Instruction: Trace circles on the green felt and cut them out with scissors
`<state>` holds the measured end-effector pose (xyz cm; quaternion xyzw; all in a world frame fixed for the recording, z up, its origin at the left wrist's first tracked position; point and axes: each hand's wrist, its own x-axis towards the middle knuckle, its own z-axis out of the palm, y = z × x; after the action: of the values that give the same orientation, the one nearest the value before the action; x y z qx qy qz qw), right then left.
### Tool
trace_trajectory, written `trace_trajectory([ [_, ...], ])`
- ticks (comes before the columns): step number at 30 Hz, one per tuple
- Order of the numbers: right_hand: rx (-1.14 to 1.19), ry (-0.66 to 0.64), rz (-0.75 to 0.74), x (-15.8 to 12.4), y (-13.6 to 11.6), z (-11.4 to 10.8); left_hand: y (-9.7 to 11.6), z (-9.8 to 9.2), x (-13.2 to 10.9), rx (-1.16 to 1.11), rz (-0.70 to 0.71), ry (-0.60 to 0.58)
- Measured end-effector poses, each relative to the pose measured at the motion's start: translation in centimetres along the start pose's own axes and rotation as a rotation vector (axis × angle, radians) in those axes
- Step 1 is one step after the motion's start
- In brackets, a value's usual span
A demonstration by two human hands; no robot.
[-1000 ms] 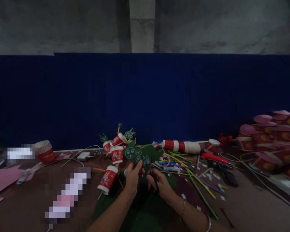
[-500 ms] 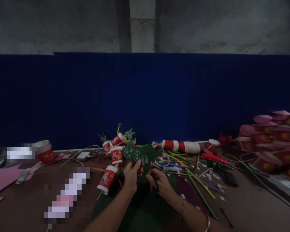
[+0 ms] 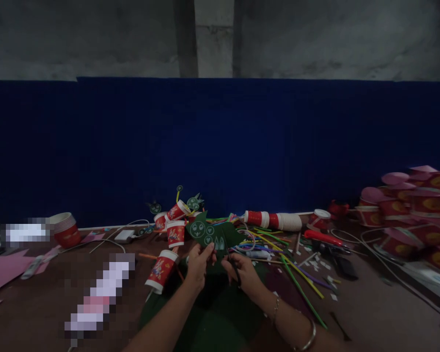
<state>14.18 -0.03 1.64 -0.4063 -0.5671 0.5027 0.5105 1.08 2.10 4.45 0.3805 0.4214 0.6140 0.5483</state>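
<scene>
Dark green paper [image 3: 200, 234], with a face, small circles and pointed ears drawn in pale lines, is pinched at its lower edge by my left hand [image 3: 201, 264]. My right hand [image 3: 244, 274] grips dark scissors [image 3: 236, 273], fingers around the handles. Their blades lie at the paper, right of the drawn ears; how far apart they are is hard to see. Left of my hands, a figure of red paper cups [image 3: 161, 271] lies tilted on the table, its separate cups joined by coloured sticks.
Several coloured pipe cleaners [image 3: 304, 278] and white scraps spread right of my hands. Behind them lies a row of nested cups [image 3: 284, 221]. A red-handled tool [image 3: 322, 236] is further right, before stacked red-and-pink cup pieces [image 3: 403, 210]. Pink paper [image 3: 7, 271] and a cup stack [image 3: 65, 230] are left.
The view has shifted slightly. The green paper is tilted a little differently between my hands; both hands keep their hold on paper and scissors.
</scene>
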Motion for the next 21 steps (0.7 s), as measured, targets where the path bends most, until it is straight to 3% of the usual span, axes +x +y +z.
trace_trajectory([
  [21,-0.078,-0.186,0.142,0.4,0.2,-1.1,-1.1,-1.1,1.7,-0.035,0.191,0.14],
])
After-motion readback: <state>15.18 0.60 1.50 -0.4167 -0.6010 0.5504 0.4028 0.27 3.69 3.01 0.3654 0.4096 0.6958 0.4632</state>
